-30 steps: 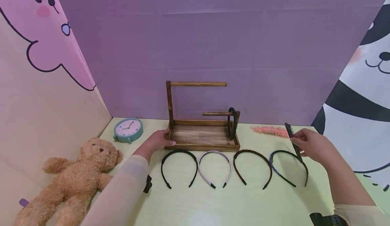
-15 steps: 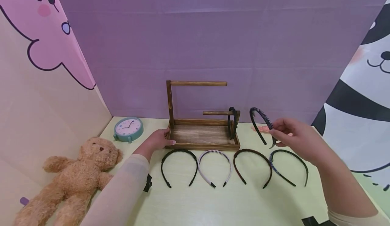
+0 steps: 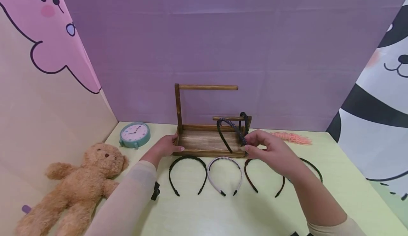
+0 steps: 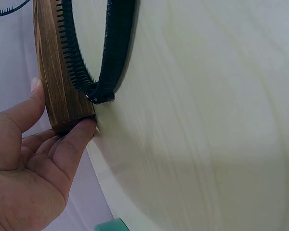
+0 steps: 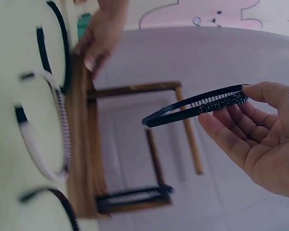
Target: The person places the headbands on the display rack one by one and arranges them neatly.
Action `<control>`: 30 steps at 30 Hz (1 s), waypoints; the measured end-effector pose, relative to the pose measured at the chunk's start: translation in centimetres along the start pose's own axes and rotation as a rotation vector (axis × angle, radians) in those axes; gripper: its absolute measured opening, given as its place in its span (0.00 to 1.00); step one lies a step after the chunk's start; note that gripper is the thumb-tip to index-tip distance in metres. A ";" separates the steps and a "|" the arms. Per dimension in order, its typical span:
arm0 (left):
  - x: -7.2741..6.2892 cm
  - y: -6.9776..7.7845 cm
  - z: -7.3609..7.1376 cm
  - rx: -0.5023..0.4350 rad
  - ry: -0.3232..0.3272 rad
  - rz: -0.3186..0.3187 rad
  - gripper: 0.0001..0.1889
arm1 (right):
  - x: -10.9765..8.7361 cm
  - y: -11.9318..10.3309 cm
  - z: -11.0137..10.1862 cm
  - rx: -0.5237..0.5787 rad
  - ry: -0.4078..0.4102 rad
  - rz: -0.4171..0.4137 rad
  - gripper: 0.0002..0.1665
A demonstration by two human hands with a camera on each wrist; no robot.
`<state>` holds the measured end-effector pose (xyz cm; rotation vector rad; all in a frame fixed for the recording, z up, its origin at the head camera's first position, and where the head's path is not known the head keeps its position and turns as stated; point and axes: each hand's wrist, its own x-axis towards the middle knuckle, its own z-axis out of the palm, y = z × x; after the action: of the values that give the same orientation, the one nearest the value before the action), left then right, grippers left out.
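Observation:
My left hand grips the left end of a brown wooden stand, its thumb over the tray's rim. The stand has a tall upper bar and a shorter lower one, from whose right end a black headband hangs. In my right hand a dark, glittery toothed headband is pinched by one side. It is held up in front of the lower bar, its free leg pointing down and left. On the table below lie a black headband, a white one and a brown one.
Another dark headband is partly hidden behind my right forearm. Pink yarn lies at the back right. A teal clock and a teddy bear are on the left. A purple backdrop rises behind the table.
My right hand has lifted the dark headband from the table's right side and carried it left to the stand, turning it upright. My left hand keeps its grip on the stand.

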<state>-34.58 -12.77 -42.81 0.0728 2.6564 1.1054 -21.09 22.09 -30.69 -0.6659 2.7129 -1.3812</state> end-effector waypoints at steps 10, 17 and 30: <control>0.2 0.2 0.0 -0.008 -0.003 -0.048 0.44 | 3.2 1.6 6.1 0.173 0.034 0.037 0.16; 0.2 0.1 0.0 -0.030 -0.008 -0.056 0.45 | 5.5 2.8 8.2 0.075 0.126 0.071 0.15; 0.0 0.1 0.1 -0.031 0.001 -0.040 0.44 | 8.0 5.6 7.7 0.157 0.255 0.118 0.17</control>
<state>-34.58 -12.61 -42.79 0.0128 2.6287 1.1343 -28.80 16.01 -38.37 -0.3340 2.7318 -1.7321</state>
